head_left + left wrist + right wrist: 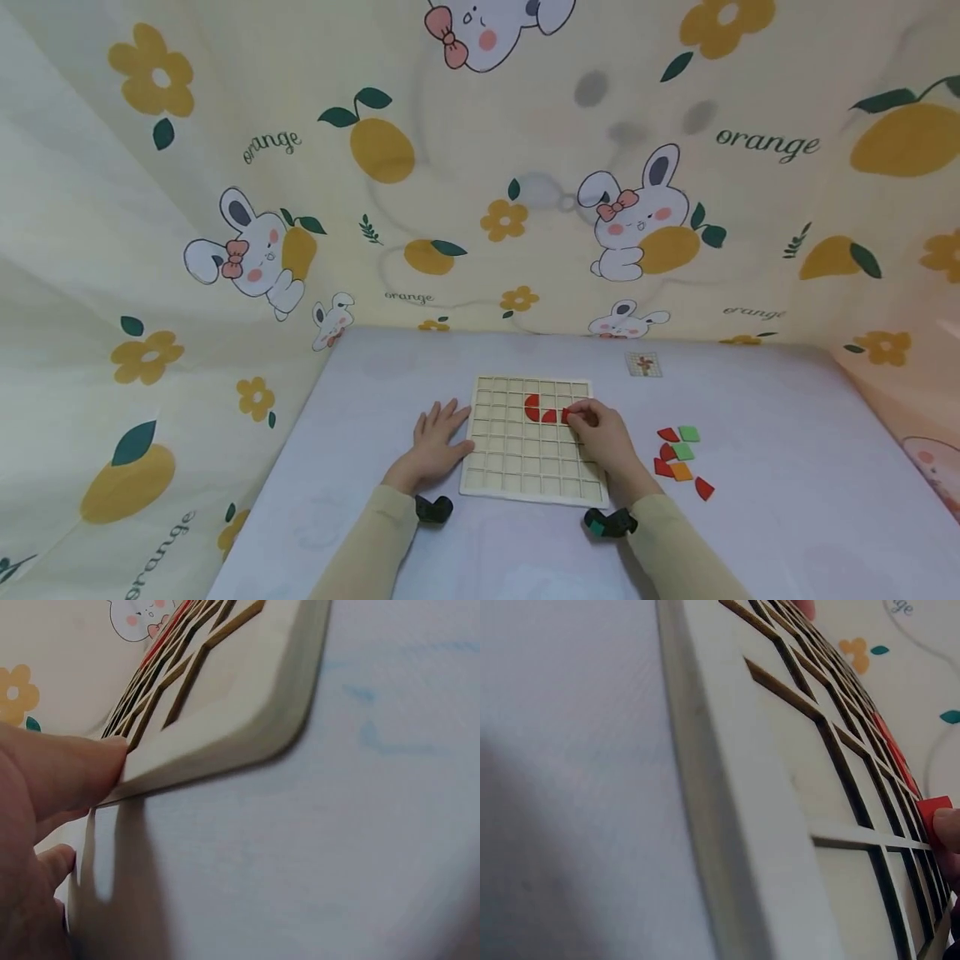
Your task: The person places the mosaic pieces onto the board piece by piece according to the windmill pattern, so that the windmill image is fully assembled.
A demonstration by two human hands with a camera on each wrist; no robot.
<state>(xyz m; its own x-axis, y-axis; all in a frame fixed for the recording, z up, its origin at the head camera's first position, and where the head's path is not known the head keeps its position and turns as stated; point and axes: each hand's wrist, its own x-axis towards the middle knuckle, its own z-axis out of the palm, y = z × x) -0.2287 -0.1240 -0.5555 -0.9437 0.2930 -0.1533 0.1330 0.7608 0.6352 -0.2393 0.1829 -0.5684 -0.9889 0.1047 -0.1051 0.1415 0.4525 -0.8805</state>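
A pale wooden grid board [510,467] lies flat on the table. Several red quarter-round tiles [532,402] sit in cells of its upper part. My left hand [433,446] rests at the board's left edge with fingers spread; in the left wrist view the thumb [82,765] touches the rim. Over the right side of the board, my right hand [606,437] pinches a red tile [566,415] between thumb and fingertips. The right wrist view shows this red tile [934,814] at the grid, partly hidden by a fingertip.
Right of the board lie loose tiles: red ones [704,488], green squares [689,433] and an orange one [681,472]. A small pattern card [643,364] lies behind the board on the right. A printed cloth [465,192] hangs behind the table.
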